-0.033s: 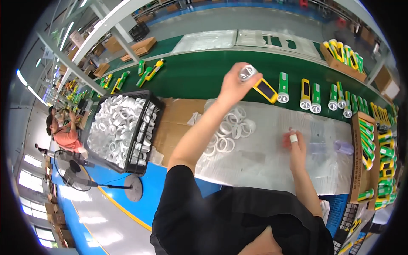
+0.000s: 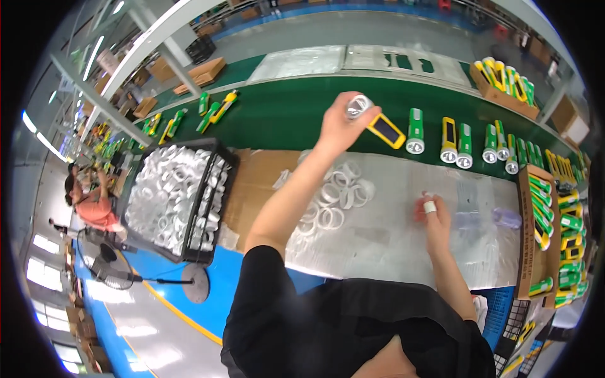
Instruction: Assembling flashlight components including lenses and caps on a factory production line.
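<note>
Nothing visibly moved between frames, left hand reaching over green conveyor belt, fingers clamped on yellow flashlight, right hand on plastic-covered table, taped fingers curled loosely, white rings between, black crate at left.

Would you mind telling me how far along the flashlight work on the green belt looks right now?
Done, apparently: several green and yellow flashlights already lie in a row on the green conveyor belt. In hand: the left hand holds a yellow flashlight with a silver reflector head over the belt; the right hand rests on the table, a white band on one finger. Left: loose white plastic rings and a full black crate of them.
</note>
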The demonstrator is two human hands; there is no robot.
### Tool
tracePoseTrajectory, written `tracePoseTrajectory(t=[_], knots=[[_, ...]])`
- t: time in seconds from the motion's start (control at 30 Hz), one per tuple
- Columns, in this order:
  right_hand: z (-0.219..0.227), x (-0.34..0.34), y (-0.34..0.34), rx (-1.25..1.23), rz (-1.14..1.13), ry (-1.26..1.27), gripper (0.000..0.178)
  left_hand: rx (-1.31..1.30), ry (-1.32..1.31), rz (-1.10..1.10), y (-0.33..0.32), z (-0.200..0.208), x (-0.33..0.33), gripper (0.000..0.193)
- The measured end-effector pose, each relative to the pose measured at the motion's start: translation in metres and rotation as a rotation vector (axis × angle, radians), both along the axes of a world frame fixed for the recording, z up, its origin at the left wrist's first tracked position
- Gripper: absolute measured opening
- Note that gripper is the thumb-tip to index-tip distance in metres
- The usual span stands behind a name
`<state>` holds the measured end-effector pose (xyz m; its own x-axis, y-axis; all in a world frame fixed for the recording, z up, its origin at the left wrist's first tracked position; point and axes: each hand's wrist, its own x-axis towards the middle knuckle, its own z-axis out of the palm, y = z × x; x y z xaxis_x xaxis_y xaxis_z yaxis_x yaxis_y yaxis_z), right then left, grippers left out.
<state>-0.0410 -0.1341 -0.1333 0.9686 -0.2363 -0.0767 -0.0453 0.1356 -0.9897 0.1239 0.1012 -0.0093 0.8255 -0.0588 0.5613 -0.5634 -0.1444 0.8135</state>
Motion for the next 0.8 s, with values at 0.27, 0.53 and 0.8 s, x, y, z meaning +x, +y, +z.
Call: tracePoseTrajectory(t=[0.27, 0.53, 0.8], knots=[[0.074, 0.015, 0.019, -0.637, 0.015, -0.441, 0.036, 0.013, 0.518, -0.565, -0.022, 0.003, -0.062, 0.034], [0.077, -0.045, 0.033, 0.229, 0.397, 0.196, 0.029, -0.254, 0.822, -0.750, -0.031, -0.037, -0.120, 0.047], [0.068, -0.075, 0.025, 0.228, 0.406, 0.163, 0.026, -0.366, 0.927, -0.695, -0.044, -0.046, -0.153, 0.040]])
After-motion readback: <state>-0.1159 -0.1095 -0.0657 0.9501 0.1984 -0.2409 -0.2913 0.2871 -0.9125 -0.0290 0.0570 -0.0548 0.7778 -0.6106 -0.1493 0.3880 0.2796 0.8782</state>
